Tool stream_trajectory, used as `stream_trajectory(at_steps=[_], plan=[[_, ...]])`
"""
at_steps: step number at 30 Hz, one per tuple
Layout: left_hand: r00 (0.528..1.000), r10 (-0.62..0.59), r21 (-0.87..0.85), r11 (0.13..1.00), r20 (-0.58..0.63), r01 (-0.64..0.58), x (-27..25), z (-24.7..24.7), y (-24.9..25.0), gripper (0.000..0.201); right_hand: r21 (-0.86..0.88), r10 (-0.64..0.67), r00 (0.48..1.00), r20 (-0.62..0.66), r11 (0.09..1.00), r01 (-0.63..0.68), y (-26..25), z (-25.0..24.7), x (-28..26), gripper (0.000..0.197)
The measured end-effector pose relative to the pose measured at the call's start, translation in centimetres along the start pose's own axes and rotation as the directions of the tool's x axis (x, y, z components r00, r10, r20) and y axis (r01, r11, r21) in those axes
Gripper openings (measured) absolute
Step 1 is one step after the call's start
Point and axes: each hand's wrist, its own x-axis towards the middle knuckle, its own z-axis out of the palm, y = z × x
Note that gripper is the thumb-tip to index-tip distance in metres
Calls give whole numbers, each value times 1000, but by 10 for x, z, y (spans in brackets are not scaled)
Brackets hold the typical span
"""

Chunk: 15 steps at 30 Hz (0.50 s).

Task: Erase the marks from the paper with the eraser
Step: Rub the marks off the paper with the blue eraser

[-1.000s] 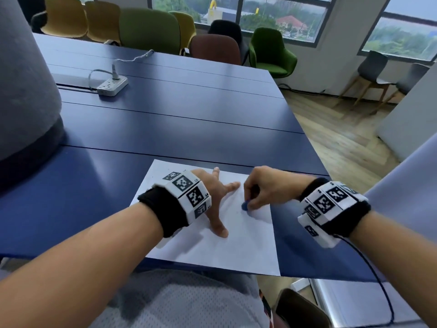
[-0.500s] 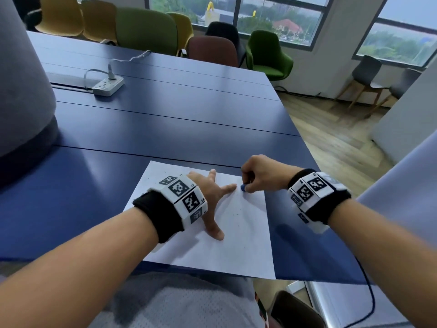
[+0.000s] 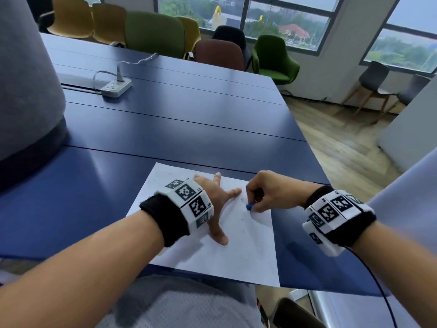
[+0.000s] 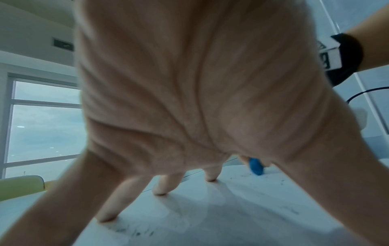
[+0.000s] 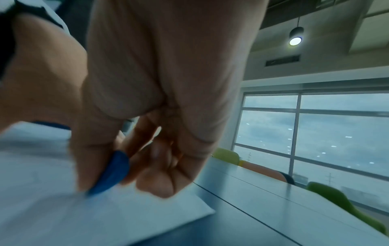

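**Pinching a small eraser, pinning a thin sheet**

My right hand [image 3: 269, 194] is curled, thumb and forefinger pinching the blue eraser [image 3: 250, 206] low down, so only its tip shows below my fingertips. That tip touches the paper [image 3: 250, 254] in its far right part, just right of my left forefinger. I judge the eraser small, light and a little rubbery: gripped this close to the working end it should not bend or flick out. My other right fingers are tucked under the palm, with the wrist raised off the paper.

My left hand [image 3: 216, 202] lies spread on the paper, left of the eraser, fingers straight and fanned, tips pressing down, thumb reaching back toward me. The paper is thin and limp and would likely slide or crease on the smooth blue table [image 3: 189, 129] under a hard stroke, so this hold close beside the rubbing matters. Faint grey specks, marks or crumbs, lie on the paper nearer me than the eraser.
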Motion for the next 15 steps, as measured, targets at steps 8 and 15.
stream_trajectory(at_steps=[8,15], plan=[[1000,7,12,1000,-13,-7,0,0,0,129,-38,27,993,-116,999,-32,6,-6,9,16],[1000,9,-1,1000,-18,-9,0,1,1,129,-11,62,984,-169,998,-65,15,-6,8,21]])
